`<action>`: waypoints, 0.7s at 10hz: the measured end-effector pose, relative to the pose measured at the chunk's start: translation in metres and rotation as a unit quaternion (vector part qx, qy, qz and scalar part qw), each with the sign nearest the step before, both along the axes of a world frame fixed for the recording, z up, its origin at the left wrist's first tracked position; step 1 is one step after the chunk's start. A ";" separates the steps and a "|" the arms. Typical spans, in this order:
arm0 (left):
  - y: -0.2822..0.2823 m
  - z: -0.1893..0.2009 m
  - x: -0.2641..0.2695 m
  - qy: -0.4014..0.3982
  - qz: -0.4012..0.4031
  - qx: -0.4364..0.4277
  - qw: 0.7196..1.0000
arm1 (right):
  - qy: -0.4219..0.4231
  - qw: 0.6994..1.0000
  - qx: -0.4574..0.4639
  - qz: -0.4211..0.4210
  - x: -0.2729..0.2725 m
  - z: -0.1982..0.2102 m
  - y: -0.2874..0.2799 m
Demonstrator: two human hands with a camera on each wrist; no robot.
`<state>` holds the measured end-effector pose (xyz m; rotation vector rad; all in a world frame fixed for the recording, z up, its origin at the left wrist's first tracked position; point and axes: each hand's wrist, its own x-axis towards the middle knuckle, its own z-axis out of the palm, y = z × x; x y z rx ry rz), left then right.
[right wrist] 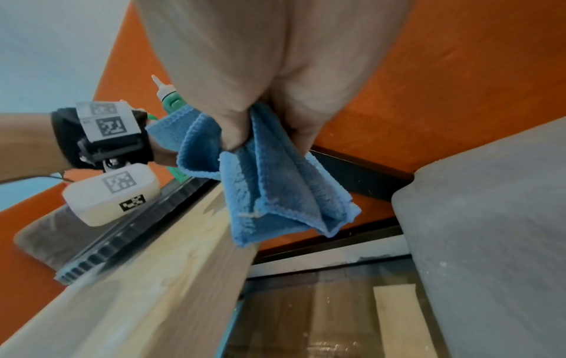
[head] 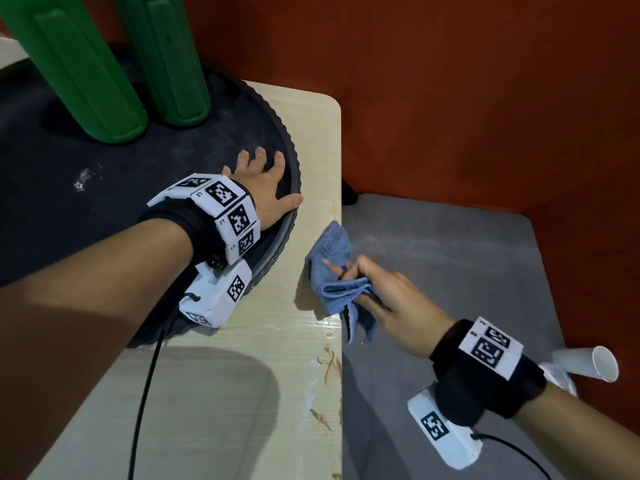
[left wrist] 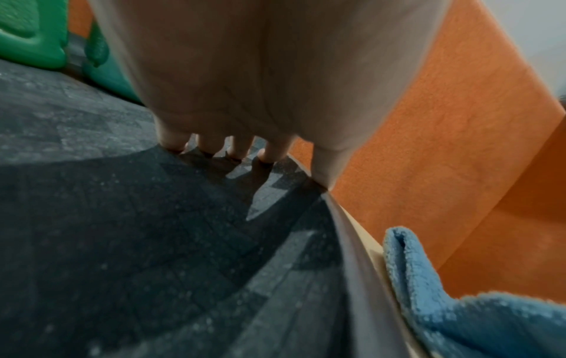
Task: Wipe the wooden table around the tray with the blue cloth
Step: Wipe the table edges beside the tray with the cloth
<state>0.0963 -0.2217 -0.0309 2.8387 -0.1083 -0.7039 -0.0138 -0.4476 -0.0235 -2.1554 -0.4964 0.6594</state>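
The blue cloth (head: 332, 258) is bunched in my right hand (head: 374, 292), which pinches it at the right edge of the light wooden table (head: 263, 375). Part of the cloth lies on the tabletop and part hangs over the edge (right wrist: 275, 189). The black round tray (head: 104, 202) with a ridged rim covers the left of the table. My left hand (head: 266, 178) rests flat inside the tray near its right rim, fingers (left wrist: 211, 143) spread and straight, thumb on the rim. The cloth (left wrist: 459, 315) sits just right of the tray rim.
Two green bottles (head: 104, 71) stand on the tray at the back. Brown smears (head: 329, 365) mark the table's right edge nearer me. A grey seat (head: 450, 271) lies right of the table with a white paper cup (head: 588, 365) on it. An orange wall (head: 450, 98) stands behind.
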 end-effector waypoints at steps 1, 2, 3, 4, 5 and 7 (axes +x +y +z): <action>-0.001 -0.002 0.000 -0.003 0.001 0.001 1.000 | -0.026 0.999 -0.003 -0.022 0.013 0.002 0.003; 0.000 -0.003 -0.001 -0.008 -0.001 0.002 1.000 | -0.056 0.997 -0.018 -0.052 0.033 0.000 0.010; -0.001 -0.005 -0.001 -0.015 0.000 0.003 1.000 | -0.049 0.997 -0.009 -0.053 0.025 -0.005 0.013; -0.001 -0.007 -0.001 -0.021 0.003 0.001 1.000 | -0.025 0.999 -0.003 -0.043 -0.002 -0.005 0.009; -0.001 -0.008 -0.002 -0.029 0.001 0.001 1.000 | 0.012 0.999 0.009 -0.039 -0.017 -0.004 0.004; -0.001 -0.009 -0.001 -0.032 -0.004 0.003 0.999 | -0.013 0.999 -0.018 -0.038 0.013 0.000 -0.001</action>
